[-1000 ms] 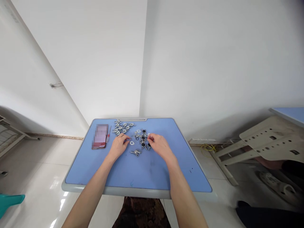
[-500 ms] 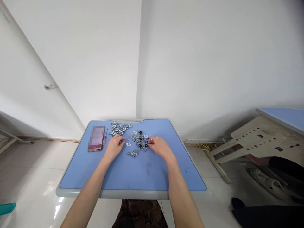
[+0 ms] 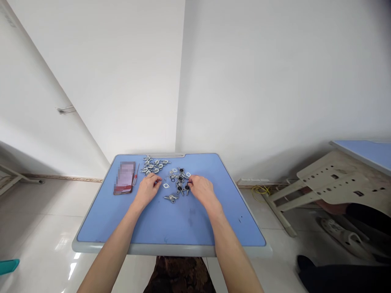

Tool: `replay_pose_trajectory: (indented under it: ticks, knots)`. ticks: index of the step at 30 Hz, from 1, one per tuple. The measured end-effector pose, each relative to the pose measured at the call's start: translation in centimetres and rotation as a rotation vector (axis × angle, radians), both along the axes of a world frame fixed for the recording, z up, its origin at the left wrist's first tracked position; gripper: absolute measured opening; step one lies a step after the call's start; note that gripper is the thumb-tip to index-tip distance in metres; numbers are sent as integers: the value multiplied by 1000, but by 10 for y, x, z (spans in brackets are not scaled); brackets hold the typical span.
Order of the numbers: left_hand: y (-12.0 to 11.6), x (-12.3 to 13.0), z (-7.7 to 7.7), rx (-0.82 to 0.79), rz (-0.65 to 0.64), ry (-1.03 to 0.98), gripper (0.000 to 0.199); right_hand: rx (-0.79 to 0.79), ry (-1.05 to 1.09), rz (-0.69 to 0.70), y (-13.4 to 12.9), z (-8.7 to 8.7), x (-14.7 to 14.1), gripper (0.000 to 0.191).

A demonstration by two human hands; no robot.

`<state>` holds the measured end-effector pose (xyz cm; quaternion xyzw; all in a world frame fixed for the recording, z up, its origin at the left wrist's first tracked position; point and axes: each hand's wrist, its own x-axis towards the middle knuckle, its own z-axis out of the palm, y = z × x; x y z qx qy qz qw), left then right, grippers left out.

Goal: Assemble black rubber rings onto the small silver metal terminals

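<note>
**Right hand (image 3: 202, 190) edges left into the metal parts**

Since the last frame, the fingertips (image 3: 190, 185) of the right hand have slid left, further in among a loose pile of small parts (image 3: 181, 182): bright zinc-coloured wing bolts, thin washers and black rubber O-rings. Those fingers curl together over the pile; whether they pinch anything is too small to tell. The left hand (image 3: 148, 189) stays curved, fingers bunched, at the lower edge of a denser cluster of wing bolts (image 3: 154, 165), and I cannot tell whether it grips anything either. Between the hands lies 1 flat oval gasket (image 3: 165, 185), and just below the pile 1 wing bolt (image 3: 171, 198) lies alone. All of it sits on a smooth blue table (image 3: 195, 228) with a grey rim, beside a red-handled screwdriver (image 3: 135, 174) and a pixelated phone (image 3: 124, 178).
</note>
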<state>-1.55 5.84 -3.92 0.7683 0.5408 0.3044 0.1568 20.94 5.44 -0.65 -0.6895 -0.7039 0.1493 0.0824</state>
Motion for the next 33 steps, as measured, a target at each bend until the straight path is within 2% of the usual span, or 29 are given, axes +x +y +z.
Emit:
replay_pose_trajectory:
  ticks: [10, 12, 16, 18, 23, 33]
  knots:
    - [-2, 0, 3, 32, -29, -76, 14, -2, 206, -1, 0, 4, 8, 11]
    - [-4, 2, 6, 26, -63, -131, 13, -5, 357, 31, 0, 5, 10, 13]
    - [-11, 8, 16, -32, -166, -281, 14, -100, 828, 177, -1, 3, 4, 12]
    - [-14, 12, 21, -82, -220, -342, 15, -164, 938, 238, -3, 1, -2, 12]
    - [-18, 17, 26, -228, -293, -403, 23, -198, 967, 259, -6, -1, -12, 13]
    - [-19, 19, 23, -349, -259, -376, 20, -200, 869, 321, -10, 2, -13, 12]
